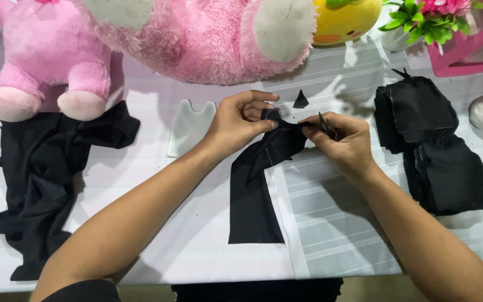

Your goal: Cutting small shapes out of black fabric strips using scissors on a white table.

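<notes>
Work in hand: a long strip of black woven fabric (258, 184) is being cut at its top end, between the person's two hands, near the middle of the white striped tabletop (331, 223).
Left hand (238, 122): closed in a pinch on the upper corner of the strip, thumb and fingers folded over the cloth and holding it up off the tabletop.
Right hand (345, 142): curled shut around a pair of small dark scissors (326, 125), whose blades point toward the pinched edge; whether the blades are parted or closed is hard to tell, as the fingers cover most of them.
Where the strip lies: its upper end is lifted between the hands, and the rest trails down toward the near edge of the tabletop, flat and uncut.
Done so far, by the look of things: a stack of cut black fabric pieces (434, 145) sits to the right, well apart from the hands, and a small black triangular offcut (301, 100) lies just above them.
Left to do, as a judgement: most of the strip is whole, and a large crumpled heap of black cloth (51, 179) lies untouched on the left.
Pattern: a white vest-shaped paper template (190, 126) lies just beside the left wrist.
Backdrop: pink plush toys (185, 39) line the far edge.
</notes>
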